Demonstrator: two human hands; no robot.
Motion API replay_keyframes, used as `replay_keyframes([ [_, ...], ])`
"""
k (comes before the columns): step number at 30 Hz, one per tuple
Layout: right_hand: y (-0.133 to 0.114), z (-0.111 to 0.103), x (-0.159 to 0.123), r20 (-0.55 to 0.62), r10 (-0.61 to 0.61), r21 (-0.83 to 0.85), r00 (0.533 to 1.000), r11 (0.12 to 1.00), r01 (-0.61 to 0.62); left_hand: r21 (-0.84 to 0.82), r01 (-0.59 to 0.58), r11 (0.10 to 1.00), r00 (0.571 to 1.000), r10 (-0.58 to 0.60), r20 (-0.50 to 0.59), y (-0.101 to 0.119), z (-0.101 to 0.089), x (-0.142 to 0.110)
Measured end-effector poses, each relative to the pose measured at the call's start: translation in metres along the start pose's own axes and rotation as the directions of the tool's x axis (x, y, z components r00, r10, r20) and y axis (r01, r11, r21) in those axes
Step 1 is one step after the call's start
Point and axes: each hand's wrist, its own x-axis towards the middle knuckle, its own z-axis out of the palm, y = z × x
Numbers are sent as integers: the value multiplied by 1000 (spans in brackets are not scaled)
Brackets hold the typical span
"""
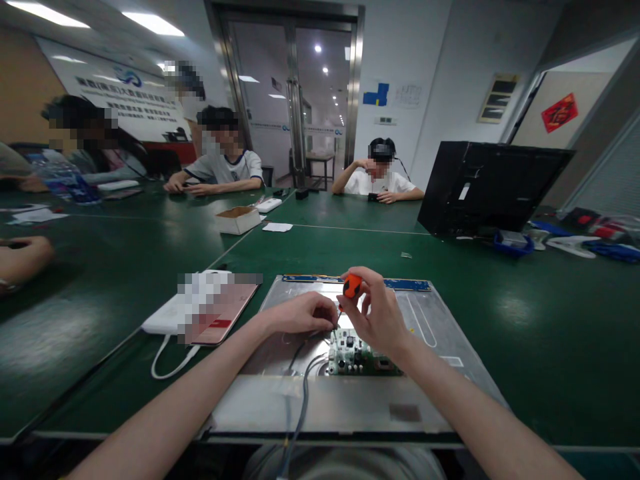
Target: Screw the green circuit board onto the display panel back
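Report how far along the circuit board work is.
Looks done: the circuit board lies on the metal panel. In hand: the right hand holds an orange screwdriver at the board's far left corner, the left hand close by. Left: probably that corner, where the tool is; other screws, and fitting versus removal, I can't tell.

Both forearms reach forward — left hand [309,312] low, fingers bent; right hand [376,310] raised, fingers curled.
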Motion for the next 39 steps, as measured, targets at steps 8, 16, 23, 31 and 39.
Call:
replay_keyframes([
  [8, -2, -5, 2, 95, -19, -33, 995, 999, 22, 22, -7, 1000, 1000, 8, -18, -1, 0, -1],
  [16, 2, -1, 0, 14, 14, -16, 1000, 1000, -13, 49, -13, 999, 1000, 13, -17, 1, -1, 0],
  [23, -2, -3, 2, 35, -16, -29, 999, 999, 17, 19, -20, 1000, 1000, 20, -11, 1, 1, 0],
  [31, -3, -6, 4, 73, -19, -77, 997, 997, 25, 7, -2, 1000, 1000, 2, -12, 0, 1, 0],
  [39, 4, 4, -1, -40, 46, 6, 998, 999, -46, 57, -3, 998, 1000, 4, -10, 4, -2, -1],
])
